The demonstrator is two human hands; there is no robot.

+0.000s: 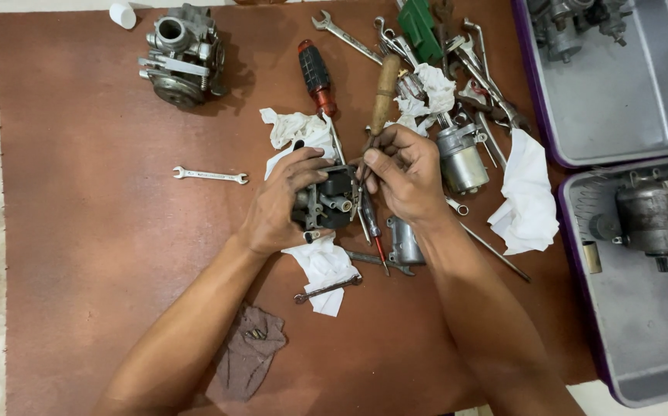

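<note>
My left hand (280, 204) clamps the dark carburetor body (330, 200) above the table (95, 231). My right hand (403, 173) grips a wooden-handled screwdriver (384, 92), tip down at the body's top edge. I judge I'm working a screw there; next calls for steady pressure and a slow turn.

Dull, grimy cast metal on the carburetor body (328, 202); worn matt wood on the tool handle (385, 92); crumpled white paper tissue (323, 266); glossy red-black plastic on the screwdriver (316, 77); rough brown matt desk (95, 231); shiny steel wrench (210, 176); frayed grey cloth rag (247, 350).
</note>
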